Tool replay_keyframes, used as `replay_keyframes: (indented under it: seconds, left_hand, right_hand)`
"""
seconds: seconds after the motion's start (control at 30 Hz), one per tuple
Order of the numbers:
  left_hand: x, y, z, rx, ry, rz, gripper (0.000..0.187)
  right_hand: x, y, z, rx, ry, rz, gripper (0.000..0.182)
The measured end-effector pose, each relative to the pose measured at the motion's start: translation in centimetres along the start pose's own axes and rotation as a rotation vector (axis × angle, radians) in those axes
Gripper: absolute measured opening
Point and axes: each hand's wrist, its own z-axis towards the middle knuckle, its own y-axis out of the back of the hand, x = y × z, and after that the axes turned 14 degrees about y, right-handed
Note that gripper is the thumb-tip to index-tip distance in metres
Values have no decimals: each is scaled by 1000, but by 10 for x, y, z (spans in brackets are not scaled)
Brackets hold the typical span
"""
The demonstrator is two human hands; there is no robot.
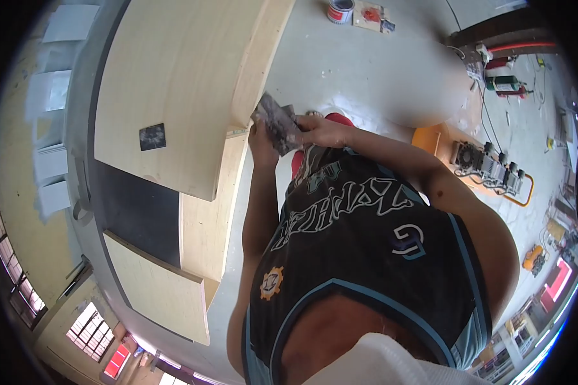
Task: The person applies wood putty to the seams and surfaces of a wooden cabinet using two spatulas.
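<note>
A creased dark sheet of dusty sandpaper (278,122) is held in front of my body, between both hands. My left hand (262,140) grips its lower left side, close to the edge of a pale wooden cabinet (173,70). From the right, my right hand (326,132) closes its fingers on the other side of the sheet. A small dark square of sandpaper (152,136) lies flat on the cabinet's pale panel, apart from both hands.
A dark opening (138,208) separates the large panel from a smaller pale panel (157,285). On the floor stand a paint can (340,11) and, to the right, an orange air compressor (488,168). Gas cylinders (504,83) and cables lie farther right.
</note>
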Motion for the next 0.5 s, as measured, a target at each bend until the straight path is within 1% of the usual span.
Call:
replay_keyframes:
  seconds: [0.03, 0.07, 0.1, 0.13, 0.17, 0.2, 0.23, 0.27, 0.3, 0.33, 0.37, 0.4, 0.43, 0.47, 0.5]
  left_hand:
    - [-19, -20, 3, -77, 310, -203, 39]
    - [-15, -24, 8, -78, 314, -208, 39]
    - [-12, -27, 11, -23, 298, -255, 39]
    - [-10, -27, 13, 32, 277, -298, 39]
    - [-9, -26, 14, 56, 325, -394, 40]
    - [-9, -28, 16, 61, 315, -388, 40]
    - [-6, -31, 14, 88, 157, -270, 39]
    - [-3, -33, 13, 116, 3, -148, 39]
    - [-12, -37, 14, 288, 225, -732, 39]
    - [-24, -39, 10, 292, 230, -717, 39]
    - [-35, -39, 2, 308, 149, -449, 38]
    - [-44, -37, -4, 316, 68, -183, 37]
    - [-48, -33, -5, 270, 242, -237, 32]
    - [-48, -28, -4, 240, 222, -243, 32]
    - [-47, -18, -3, 194, 151, -118, 30]
  right_hand:
    - [4, 2, -6, -3, -7, 1, 51]
    - [11, 5, -10, -203, -100, 40, 39]
    - [15, 7, -15, -400, -191, 79, 27]
    - [14, 9, -19, -396, -191, 81, 27]
    - [15, 12, -21, -499, -98, 164, 24]
    - [19, 15, -22, -603, 1, 245, 21]
    - [26, 19, -26, -560, -32, 210, 19]
    - [23, 20, -27, -566, -24, 222, 19]
    - [20, 22, -27, -545, 70, 288, 19]
    - [17, 25, -25, -522, 164, 352, 20]
    - [14, 29, -22, -526, 172, 359, 20]
    - [12, 32, -16, -523, 128, 327, 20]
    - [10, 35, -11, -505, 80, 292, 21]
    - [10, 40, -6, -468, 81, 293, 21]
    - [12, 44, -1, -435, 102, 293, 21]
